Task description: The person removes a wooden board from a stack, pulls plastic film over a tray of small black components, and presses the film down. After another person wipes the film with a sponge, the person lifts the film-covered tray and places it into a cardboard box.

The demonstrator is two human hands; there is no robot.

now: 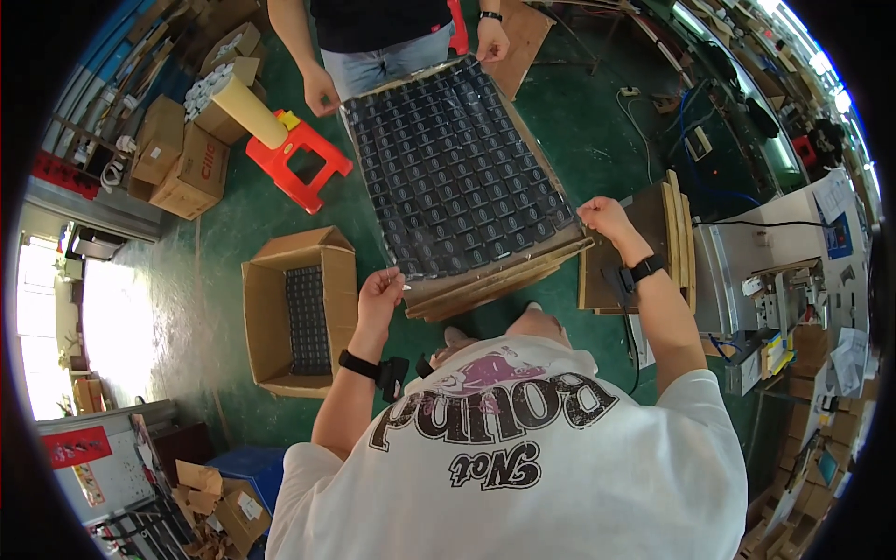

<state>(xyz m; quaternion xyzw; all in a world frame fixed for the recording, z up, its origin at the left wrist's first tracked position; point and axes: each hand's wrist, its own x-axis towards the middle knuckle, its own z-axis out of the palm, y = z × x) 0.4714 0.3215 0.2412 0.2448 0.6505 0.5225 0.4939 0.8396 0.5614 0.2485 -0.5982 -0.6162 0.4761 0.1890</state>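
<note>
A clear plastic sheet covered with rows of black square pieces [457, 168] lies above a stack of flat boards [504, 280] in front of me. Its near left corner is pinched in the fingers of my left hand [377, 297]. My right hand [607, 218] is closed at the near right corner, fingertips on the sheet's edge. Across from me, a co-worker's hands [321, 91] are at the two far corners. What lies directly beneath the sheet is mostly hidden.
To the left stands an open cardboard box [252, 327] with similar black squares inside. Beyond it is a red stool [313, 154] bearing a pale yellow roll [247, 110]. More boards [677, 243] are stacked at right, near a cluttered bench [756, 233].
</note>
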